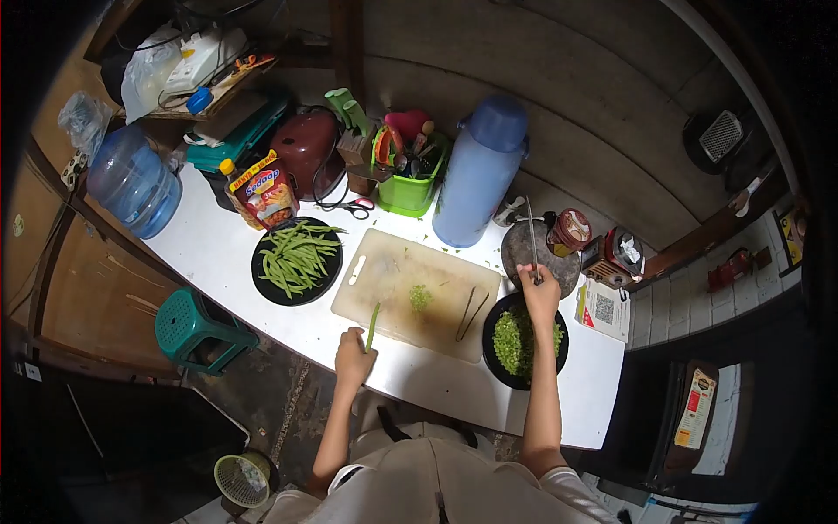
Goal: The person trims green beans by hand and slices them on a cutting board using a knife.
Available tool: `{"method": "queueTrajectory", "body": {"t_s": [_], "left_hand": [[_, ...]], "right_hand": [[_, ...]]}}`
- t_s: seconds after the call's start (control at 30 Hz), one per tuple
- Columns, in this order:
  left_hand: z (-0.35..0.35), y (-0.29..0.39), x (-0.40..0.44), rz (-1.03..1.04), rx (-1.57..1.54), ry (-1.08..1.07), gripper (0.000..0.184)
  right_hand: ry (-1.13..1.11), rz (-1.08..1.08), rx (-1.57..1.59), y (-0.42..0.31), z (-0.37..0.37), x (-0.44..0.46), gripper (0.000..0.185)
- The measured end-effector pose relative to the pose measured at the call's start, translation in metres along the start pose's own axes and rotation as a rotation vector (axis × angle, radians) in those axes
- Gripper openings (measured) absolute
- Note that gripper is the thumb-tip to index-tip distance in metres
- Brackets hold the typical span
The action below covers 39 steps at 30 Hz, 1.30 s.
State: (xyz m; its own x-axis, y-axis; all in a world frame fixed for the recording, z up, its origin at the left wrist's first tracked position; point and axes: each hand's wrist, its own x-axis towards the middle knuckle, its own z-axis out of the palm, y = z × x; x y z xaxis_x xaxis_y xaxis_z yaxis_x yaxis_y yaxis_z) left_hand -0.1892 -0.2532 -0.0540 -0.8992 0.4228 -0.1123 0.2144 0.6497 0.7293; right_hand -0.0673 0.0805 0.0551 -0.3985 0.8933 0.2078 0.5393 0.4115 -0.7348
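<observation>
My left hand (353, 358) is closed around the lower end of a green bean (374, 325), which points up over the near edge of the white cutting board (380, 258). In my right hand (540, 293) is a knife (531, 229), its blade pointing up and away, above the far side of a black plate (561, 362). That plate holds chopped green beans (511, 342). A small heap of chopped pieces (420, 298) lies mid-board, with metal tweezers (472, 314) to its right. Whole green beans (298, 256) fill another black plate (264, 286) left of the board.
Behind the board stand a blue thermos (480, 179), a green utensil basket (406, 196), scissors (356, 208) and a Sedaap packet (262, 192). A round dark board (519, 249) and a lidded tub (571, 229) are at right. A green stool (188, 323) stands left of the table.
</observation>
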Motion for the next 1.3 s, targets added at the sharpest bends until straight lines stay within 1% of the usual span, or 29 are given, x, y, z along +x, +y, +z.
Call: {"method": "queueTrajectory", "body": {"t_s": [0.07,0.1,0.13,0.2,0.23,0.33,0.4,0.47,0.53,0.57,0.67,0.77,0.87,0.93,0.97,1.0,1.07,1.17,1.27,1.3], "left_hand": [[0.003,0.008,0.002,-0.028,0.077,-0.057,0.048],[-0.001,0.017,0.003,-0.077,0.070,-0.119,0.049],[0.001,0.019,0.005,-0.080,0.095,-0.099,0.049],[0.005,0.021,0.008,-0.087,0.142,-0.056,0.049],[0.008,0.022,0.010,-0.077,0.134,-0.008,0.042],[0.018,0.018,0.014,0.075,0.138,0.153,0.033],[0.021,0.020,0.016,0.126,0.117,0.198,0.027],[0.023,0.020,0.018,0.164,0.084,0.206,0.023],[0.025,0.016,0.022,0.190,0.039,0.184,0.022],[0.026,0.014,0.024,0.227,0.091,0.199,0.020],[0.015,0.019,0.031,0.111,-0.159,0.030,0.016],[-0.007,0.039,0.034,0.050,-0.516,-0.115,0.012],[-0.023,0.057,0.037,0.137,-0.852,-0.200,0.024],[-0.030,0.062,0.042,0.139,-0.948,-0.275,0.029],[-0.033,0.064,0.045,0.140,-0.996,-0.311,0.031],[-0.036,0.066,0.048,0.108,-1.001,-0.336,0.031],[-0.043,0.071,0.054,0.044,-1.006,-0.382,0.032],[-0.058,0.079,0.059,0.014,-1.011,-0.416,0.028],[-0.064,0.077,0.068,-0.030,-1.056,-0.457,0.027],[-0.066,0.076,0.071,-0.006,-1.083,-0.484,0.027]], "right_hand": [[0.018,-0.023,0.005,0.005,0.006,0.007,0.030],[0.045,-0.041,-0.002,0.005,0.009,0.010,0.030],[0.072,-0.057,-0.011,0.004,0.010,0.012,0.030],[0.052,-0.032,-0.039,-0.001,0.008,0.012,0.029],[0.045,-0.021,-0.052,-0.007,0.007,0.014,0.028],[-0.015,-0.023,-0.045,-0.008,0.009,0.016,0.026],[-0.062,0.003,-0.006,-0.010,0.008,0.019,0.025],[-0.076,0.029,0.054,-0.009,0.011,0.019,0.026],[-0.043,0.017,0.025,-0.010,0.012,0.019,0.026],[-0.027,0.013,0.009,-0.009,0.013,0.018,0.026],[-0.004,-0.038,0.068,-0.001,0.015,0.012,0.028],[-0.020,0.045,0.066,-0.049,-0.006,-0.026,0.033],[-0.129,0.089,0.187,-0.062,0.000,-0.064,0.035],[-0.177,0.085,0.431,-0.072,0.013,-0.091,0.031],[-0.230,0.094,0.432,-0.083,0.014,-0.103,0.027],[-0.268,0.122,0.470,-0.084,0.022,-0.115,0.027],[-0.254,0.055,0.432,-0.096,0.036,-0.133,0.026],[-0.279,0.064,0.454,-0.130,0.040,-0.150,0.028],[-0.268,0.040,0.434,-0.143,0.049,-0.158,0.031],[-0.287,0.096,0.440,-0.154,0.046,-0.161,0.033]]}}
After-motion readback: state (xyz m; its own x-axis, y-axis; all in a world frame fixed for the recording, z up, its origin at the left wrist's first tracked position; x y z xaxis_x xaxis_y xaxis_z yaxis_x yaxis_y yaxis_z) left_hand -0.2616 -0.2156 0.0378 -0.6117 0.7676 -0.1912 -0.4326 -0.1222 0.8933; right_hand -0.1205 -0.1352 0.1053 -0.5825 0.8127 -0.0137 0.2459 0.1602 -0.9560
